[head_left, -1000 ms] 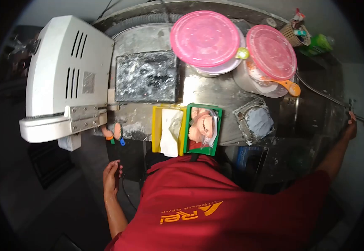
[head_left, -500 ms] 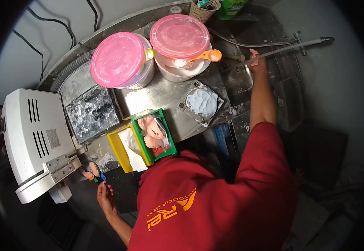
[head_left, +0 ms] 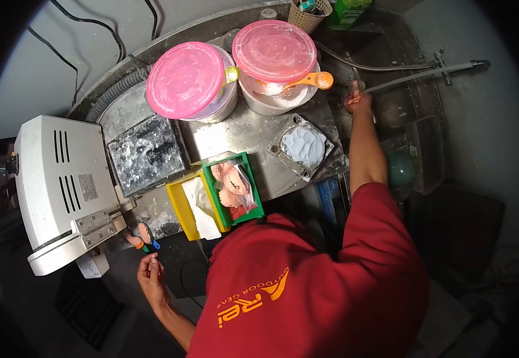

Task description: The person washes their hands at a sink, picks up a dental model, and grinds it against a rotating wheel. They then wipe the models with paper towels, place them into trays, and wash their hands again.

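My left hand (head_left: pixel 152 275) is at the lower left, below the bench edge, its fingers loosely bent and apart with nothing visible in them. Just above its fingertips lie small tools (head_left: pixel 145 235) with pinkish ends and blue, orange and green handles; the hand is not touching them. On the right, my right hand (head_left: pixel 358 102) reaches into the dark sink (head_left: pixel 390 110), by the end of a long faucet pipe (head_left: pixel 420 77). Its fingers are curled, and a pinkish thing seems to be among them, too small to name.
Two tubs with pink lids (head_left: pixel 186 80) stand at the back, an orange scoop (head_left: pixel 318 80) at one. A metal mould of white plaster (head_left: pixel 303 147) sits mid-bench. A green bin (head_left: pixel 257 200) of pink pieces adjoins a yellow bin (head_left: pixel 179 204). A white machine (head_left: pixel 62 173) stands left.
The view has shifted slightly. My left hand has drawn a little away from the small tools. My right hand has moved lower and leftward in the sink and turned.
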The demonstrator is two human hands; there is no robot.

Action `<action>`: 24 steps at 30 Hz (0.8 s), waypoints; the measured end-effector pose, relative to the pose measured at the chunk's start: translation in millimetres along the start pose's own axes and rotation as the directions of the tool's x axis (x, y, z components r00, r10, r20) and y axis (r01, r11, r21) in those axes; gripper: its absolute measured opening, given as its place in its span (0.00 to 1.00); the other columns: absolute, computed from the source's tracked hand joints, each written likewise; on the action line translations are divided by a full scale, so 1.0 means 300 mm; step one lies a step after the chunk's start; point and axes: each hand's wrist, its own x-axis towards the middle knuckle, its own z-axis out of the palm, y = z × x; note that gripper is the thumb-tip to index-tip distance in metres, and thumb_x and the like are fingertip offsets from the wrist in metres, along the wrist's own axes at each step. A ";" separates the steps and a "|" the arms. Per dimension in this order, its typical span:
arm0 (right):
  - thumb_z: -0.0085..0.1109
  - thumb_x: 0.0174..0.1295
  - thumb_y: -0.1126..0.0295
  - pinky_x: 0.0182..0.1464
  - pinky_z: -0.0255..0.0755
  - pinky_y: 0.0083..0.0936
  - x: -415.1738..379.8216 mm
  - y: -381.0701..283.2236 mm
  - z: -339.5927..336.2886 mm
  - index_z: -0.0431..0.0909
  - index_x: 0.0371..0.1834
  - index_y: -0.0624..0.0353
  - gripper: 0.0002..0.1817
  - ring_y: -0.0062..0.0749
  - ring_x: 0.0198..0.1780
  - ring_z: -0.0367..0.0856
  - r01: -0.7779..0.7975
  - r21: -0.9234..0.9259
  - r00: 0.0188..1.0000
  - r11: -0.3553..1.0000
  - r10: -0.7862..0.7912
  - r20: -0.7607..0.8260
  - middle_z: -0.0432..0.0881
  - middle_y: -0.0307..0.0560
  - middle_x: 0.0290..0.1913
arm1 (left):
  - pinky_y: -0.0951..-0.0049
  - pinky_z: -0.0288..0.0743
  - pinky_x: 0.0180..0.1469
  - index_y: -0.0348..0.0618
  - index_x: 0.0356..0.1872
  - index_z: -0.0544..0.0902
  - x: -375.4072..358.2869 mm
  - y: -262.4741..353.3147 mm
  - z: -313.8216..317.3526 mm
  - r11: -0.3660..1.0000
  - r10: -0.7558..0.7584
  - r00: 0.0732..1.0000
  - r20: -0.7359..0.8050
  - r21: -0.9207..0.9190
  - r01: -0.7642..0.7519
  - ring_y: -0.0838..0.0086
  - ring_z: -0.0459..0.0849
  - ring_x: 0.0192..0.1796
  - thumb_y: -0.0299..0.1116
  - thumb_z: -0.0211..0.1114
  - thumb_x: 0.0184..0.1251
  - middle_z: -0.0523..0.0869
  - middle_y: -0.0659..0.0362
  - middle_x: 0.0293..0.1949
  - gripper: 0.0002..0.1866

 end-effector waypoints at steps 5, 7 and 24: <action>0.41 0.72 0.66 0.37 0.63 0.22 -0.018 0.005 -0.006 0.87 0.40 0.42 0.18 0.16 0.31 0.72 -0.088 0.095 0.996 0.992 0.086 0.019 0.93 0.24 0.44 | 0.79 0.65 0.31 0.36 0.45 0.88 -0.024 0.487 0.312 0.931 0.211 0.834 0.510 0.155 -0.331 0.82 0.74 0.27 0.30 0.74 0.69 0.78 0.66 0.26 0.09; 0.39 0.74 0.66 0.39 0.65 0.23 -0.004 -0.007 -0.012 0.86 0.42 0.44 0.19 0.19 0.33 0.75 -0.156 0.126 0.987 0.980 0.149 0.068 0.93 0.27 0.44 | 0.77 0.69 0.33 0.36 0.41 0.88 -0.007 0.674 0.521 0.785 0.283 0.568 0.773 0.154 -0.600 0.80 0.79 0.28 0.32 0.77 0.64 0.83 0.63 0.26 0.11; 0.58 0.73 0.59 0.53 0.80 0.39 -0.400 -0.121 0.095 0.84 0.55 0.62 0.18 0.38 0.53 0.86 0.210 -0.499 0.966 0.841 -0.101 0.236 0.87 0.52 0.52 | 0.54 0.60 0.79 0.33 0.80 0.58 0.206 0.329 2.308 0.912 -0.209 0.781 0.589 0.405 -0.062 0.40 0.65 0.79 0.71 0.47 0.74 0.64 0.32 0.77 0.51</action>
